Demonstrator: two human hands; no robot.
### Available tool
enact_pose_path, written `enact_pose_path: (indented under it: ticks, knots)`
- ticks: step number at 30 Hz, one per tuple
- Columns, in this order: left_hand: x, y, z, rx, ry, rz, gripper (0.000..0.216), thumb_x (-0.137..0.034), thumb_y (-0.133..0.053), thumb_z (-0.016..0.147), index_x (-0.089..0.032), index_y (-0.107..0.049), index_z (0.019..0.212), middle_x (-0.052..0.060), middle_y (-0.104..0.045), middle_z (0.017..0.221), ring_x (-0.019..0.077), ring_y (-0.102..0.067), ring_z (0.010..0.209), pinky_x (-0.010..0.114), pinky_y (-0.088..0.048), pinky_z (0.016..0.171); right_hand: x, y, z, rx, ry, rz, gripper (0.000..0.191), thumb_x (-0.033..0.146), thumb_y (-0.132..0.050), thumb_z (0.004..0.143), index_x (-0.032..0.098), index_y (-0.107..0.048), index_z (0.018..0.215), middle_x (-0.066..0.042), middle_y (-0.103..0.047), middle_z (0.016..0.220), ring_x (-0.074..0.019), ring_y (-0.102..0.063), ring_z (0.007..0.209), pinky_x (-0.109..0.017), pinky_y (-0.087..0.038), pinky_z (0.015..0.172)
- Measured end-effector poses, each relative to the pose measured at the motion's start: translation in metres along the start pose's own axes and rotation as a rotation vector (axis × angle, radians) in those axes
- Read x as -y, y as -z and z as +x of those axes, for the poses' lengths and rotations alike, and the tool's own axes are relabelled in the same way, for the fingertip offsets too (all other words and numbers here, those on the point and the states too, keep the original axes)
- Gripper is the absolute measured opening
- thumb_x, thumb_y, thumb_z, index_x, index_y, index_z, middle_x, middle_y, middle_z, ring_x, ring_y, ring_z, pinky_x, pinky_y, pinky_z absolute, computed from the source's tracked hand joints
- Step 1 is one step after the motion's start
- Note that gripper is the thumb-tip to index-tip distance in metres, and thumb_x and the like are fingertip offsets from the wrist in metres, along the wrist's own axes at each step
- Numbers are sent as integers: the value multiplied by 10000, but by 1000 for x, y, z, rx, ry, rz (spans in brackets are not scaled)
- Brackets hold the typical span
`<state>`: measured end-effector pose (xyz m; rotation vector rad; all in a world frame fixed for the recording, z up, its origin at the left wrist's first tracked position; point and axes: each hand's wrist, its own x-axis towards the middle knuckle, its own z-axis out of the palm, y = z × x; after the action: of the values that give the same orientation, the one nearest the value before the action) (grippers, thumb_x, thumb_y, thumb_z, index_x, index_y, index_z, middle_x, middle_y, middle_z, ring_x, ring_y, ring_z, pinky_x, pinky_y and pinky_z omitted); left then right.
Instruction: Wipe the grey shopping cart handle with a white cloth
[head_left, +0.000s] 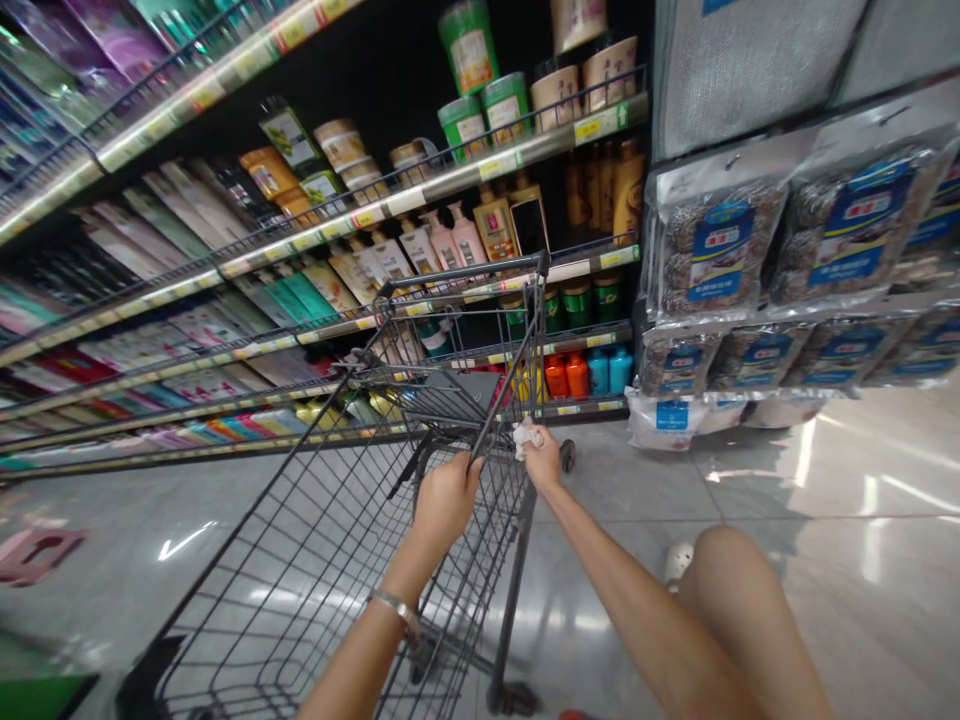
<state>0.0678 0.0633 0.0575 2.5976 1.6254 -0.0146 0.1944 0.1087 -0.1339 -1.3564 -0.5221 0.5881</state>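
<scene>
A dark wire shopping cart [300, 560] stands in front of me, its basket stretching towards the lower left. My left hand [448, 498], with a silver bracelet at the wrist, is closed around the cart's upper side rail. Just to the right, my right hand [546, 460] pinches a crumpled white cloth or tissue [527, 437] beside the cart's wire side. A grey flat panel [454, 395] sits at the cart's far end, below the handle [465, 272]. Most of the right fingers are hidden behind the cloth.
Shelves [409, 200] of bottles and jars run along the far side. Packs of steel wool scourers [712, 250] hang at the right. A pink stool [41, 555] stands on the floor [637, 560] at the left. A bent knee [739, 590] shows at lower right.
</scene>
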Motion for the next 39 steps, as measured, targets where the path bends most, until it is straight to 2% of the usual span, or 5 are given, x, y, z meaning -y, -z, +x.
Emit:
enact_pose_path:
  ticks: [6,16,22,27,39]
  knots:
    - [17,5,-28,78,-56,-77,244,-301,-340,938,-182,-540,865,43,-660,759,175,-630,721,246,-360,612,15,1,-43,32,79,9,285,131,-485,601,196,-636,835,-42,-623,883,-205,-587,888,-360,-450,863]
    - [73,-3,-155,-2,67,-393,338,-421,-346,895,-206,-606,912,85,-692,906,213,-631,861,318,-488,756,23,5,-159,126,92,25,284,121,-488,670,203,-626,903,-42,-592,942,-197,-566,943,-348,-432,904]
    - [100,-26,-207,-52,190,-417,311,-440,-375,882,-229,-603,877,59,-705,802,201,-664,752,282,-500,671,21,9,-209,262,70,85,543,159,-517,736,239,-479,1272,-78,-484,1244,-219,-463,1196,-391,-353,1043]
    - [110,-36,-218,-21,259,-380,268,-393,-371,888,-226,-557,790,9,-629,579,168,-625,570,242,-441,553,11,19,-209,430,48,135,526,196,-456,842,295,-434,1357,-26,-404,1406,-191,-385,1307,-376,-316,1089]
    - [83,-32,-195,-83,310,-466,309,-418,-366,862,-239,-466,630,4,-580,498,161,-584,487,244,-415,505,13,4,-162,312,73,46,341,211,-530,804,197,-665,1117,-90,-642,1105,-193,-599,1027,-323,-461,917]
